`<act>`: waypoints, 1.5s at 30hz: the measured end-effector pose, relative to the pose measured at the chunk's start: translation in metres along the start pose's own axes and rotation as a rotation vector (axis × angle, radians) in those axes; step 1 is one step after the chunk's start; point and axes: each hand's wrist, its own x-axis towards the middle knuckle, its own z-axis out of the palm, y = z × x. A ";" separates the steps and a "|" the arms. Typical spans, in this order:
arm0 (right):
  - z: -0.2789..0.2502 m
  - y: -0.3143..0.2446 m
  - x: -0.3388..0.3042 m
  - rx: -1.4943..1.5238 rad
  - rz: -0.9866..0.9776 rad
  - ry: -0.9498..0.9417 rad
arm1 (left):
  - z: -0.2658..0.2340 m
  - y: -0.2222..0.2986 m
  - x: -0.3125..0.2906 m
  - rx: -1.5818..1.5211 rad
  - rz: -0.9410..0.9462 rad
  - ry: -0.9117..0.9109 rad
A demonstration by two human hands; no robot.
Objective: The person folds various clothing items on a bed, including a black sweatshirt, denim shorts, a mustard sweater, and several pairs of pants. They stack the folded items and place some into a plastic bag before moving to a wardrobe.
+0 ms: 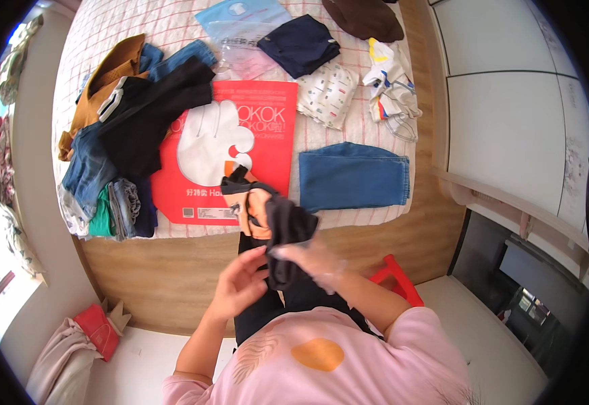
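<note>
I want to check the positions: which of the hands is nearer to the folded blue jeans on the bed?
Right. The right hand is below the folded blue jeans, gripping the dark garment; the left hand is lower and further left.

A single wide fisheye view from the person's head looks steeply down, close over the hands and chest, onto the bed edge beyond, its rim bending straight lines.
</note>
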 end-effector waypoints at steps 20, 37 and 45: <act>-0.020 0.005 -0.092 0.507 -0.162 -0.105 | -0.147 -0.025 0.038 0.166 -0.090 0.735; -0.067 0.021 -0.152 0.507 -0.131 0.093 | -0.124 -0.056 0.050 -0.342 -0.562 0.019; -0.230 0.074 -0.103 0.588 -0.056 0.508 | -0.117 -0.070 0.099 -0.211 -0.471 -0.042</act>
